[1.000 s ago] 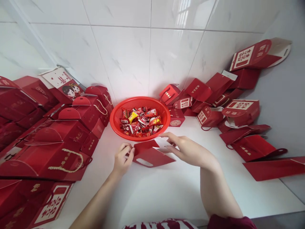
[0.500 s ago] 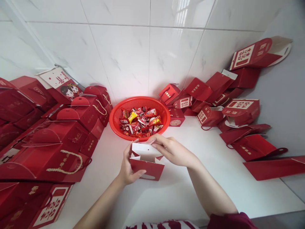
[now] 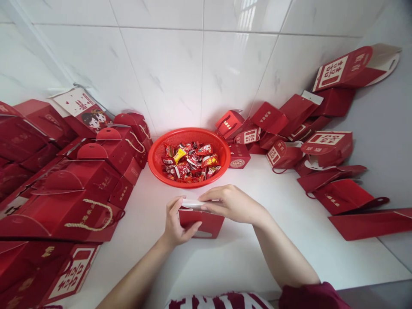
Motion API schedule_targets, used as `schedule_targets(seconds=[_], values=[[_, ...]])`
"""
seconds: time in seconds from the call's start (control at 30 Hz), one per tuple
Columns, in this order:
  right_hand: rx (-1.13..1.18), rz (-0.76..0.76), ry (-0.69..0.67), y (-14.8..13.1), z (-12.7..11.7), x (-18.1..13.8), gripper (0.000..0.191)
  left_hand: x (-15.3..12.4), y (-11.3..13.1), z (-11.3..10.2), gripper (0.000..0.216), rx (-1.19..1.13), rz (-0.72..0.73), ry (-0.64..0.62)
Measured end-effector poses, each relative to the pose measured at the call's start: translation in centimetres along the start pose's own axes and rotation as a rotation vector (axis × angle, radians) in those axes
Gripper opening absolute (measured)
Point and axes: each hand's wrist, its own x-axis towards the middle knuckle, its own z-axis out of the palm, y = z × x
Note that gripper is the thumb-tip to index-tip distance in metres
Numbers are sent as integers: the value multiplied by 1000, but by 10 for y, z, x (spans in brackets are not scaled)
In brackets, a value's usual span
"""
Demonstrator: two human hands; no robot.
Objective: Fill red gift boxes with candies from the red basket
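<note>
The white table (image 3: pixel 247 266) shows its front edge at lower right, with open surface on both sides of your work. Stacked gift boxes (image 3: pixel 96 180) on your left run out of view; a looser pile (image 3: pixel 328 148) sits right. Ahead is the red basket (image 3: pixel 189 185); near it, between your hands, stands the small box (image 3: pixel 210 221), its inside hidden. Your left hand (image 3: pixel 175 227) spans its left side; your right hand (image 3: pixel 233 206) narrows around its top edge.

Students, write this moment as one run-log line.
left hand: holding red box by its side; right hand: touching box's top; basket: beyond box, holding wrapped candies; other boxes: both sides
</note>
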Motion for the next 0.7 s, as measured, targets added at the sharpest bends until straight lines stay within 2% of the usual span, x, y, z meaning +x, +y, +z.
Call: schedule_targets(seconds=[0.23, 0.3, 0.37, 0.47, 0.6, 0.7], values=[[-43, -35, -17, -1, 4, 5, 24, -4, -1, 0, 89, 59, 45, 14], [-59, -67, 1, -1, 6, 6, 25, 0, 1, -5, 78, 95, 90, 34], [-71, -105, 10, -1, 8, 6, 25, 8, 5, -13, 58, 102, 139, 39], [-94, -175, -1, -2, 13, 7, 25, 22, 13, -25, 32, 12, 188, 22], [-95, -257, -31, -4, 20, 7, 29, 33, 24, -35, 25, -242, 192, -11], [-80, -255, 27, -4, 25, 8, 29, 37, 28, -38, 19, -288, 162, -20]])
